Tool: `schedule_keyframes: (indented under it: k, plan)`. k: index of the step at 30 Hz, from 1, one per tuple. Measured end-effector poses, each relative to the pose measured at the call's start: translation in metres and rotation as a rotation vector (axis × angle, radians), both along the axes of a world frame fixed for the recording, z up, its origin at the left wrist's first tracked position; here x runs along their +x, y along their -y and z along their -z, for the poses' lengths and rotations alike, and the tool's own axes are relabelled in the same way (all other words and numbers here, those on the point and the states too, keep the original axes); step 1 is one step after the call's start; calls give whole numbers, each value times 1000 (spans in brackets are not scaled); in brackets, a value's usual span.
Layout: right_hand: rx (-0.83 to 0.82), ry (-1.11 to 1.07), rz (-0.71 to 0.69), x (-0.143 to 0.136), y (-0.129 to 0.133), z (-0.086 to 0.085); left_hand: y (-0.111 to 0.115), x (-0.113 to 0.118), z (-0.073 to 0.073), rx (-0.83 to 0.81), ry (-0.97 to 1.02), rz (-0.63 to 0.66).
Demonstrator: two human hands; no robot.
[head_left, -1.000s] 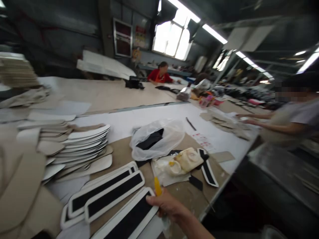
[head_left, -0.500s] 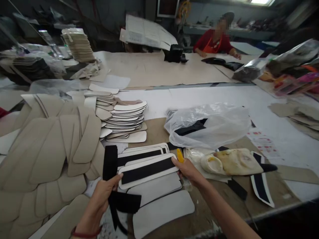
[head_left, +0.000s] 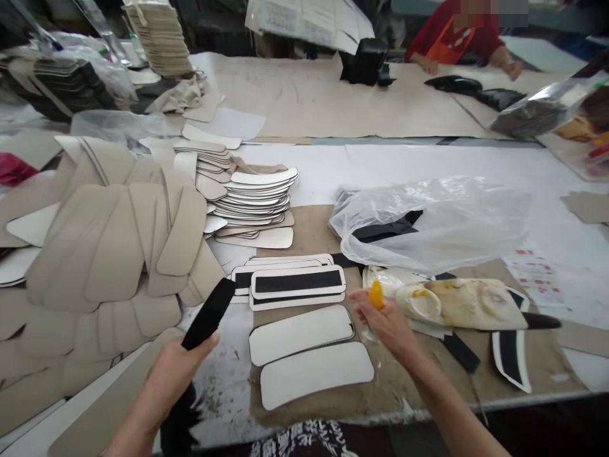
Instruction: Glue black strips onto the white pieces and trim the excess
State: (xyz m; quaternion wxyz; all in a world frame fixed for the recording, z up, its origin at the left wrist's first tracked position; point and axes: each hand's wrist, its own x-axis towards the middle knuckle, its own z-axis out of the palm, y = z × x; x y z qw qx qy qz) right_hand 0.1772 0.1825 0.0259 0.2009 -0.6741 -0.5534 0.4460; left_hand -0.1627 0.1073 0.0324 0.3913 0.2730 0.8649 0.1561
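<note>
My left hand [head_left: 178, 365] grips a bundle of black fabric strips [head_left: 212, 311], which sticks up past the fingers and hangs below them. The fingers of my right hand [head_left: 387, 324] are closed round a small tool with a yellow end [head_left: 377, 294]; the rest of the tool is hidden. Between the hands, a white panel with a black strip along its middle [head_left: 297, 282] tops similar panels. Nearer to me lie a plain white panel [head_left: 302, 333] with another beneath it, and a second plain panel [head_left: 316, 374].
Beige panels [head_left: 114, 254] are heaped at left, behind them a white-topped stack [head_left: 257, 203]. A clear plastic bag [head_left: 451, 222] with black pieces lies at back right. A stained glue container [head_left: 466, 304] sits right of my right hand. Across the table, a person in red [head_left: 457, 38] works.
Both hands have let go of the black-striped panel, which now lies on similar ones. My left hand has picked up the black strips. The view has tilted down.
</note>
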Motion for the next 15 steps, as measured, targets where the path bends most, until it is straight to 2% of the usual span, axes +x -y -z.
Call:
schedule_keyframes:
  k: [3, 6, 8, 11, 15]
  plan:
    - [35, -213, 104, -29, 22, -4, 27, 27, 20, -39, 194, -135]
    - [66, -276, 76, -62, 43, 1, 43, 52, 47, 70, 432, -235]
    - [47, -349, 75, -79, 54, 7, 49, 60, 59, 130, 511, -259]
    - [7, -441, 51, -96, 65, 18, 51, 63, 68, 163, 514, -262]
    - [-83, -468, 30, -111, 75, 39, 51, 63, 73, 182, 496, -257]
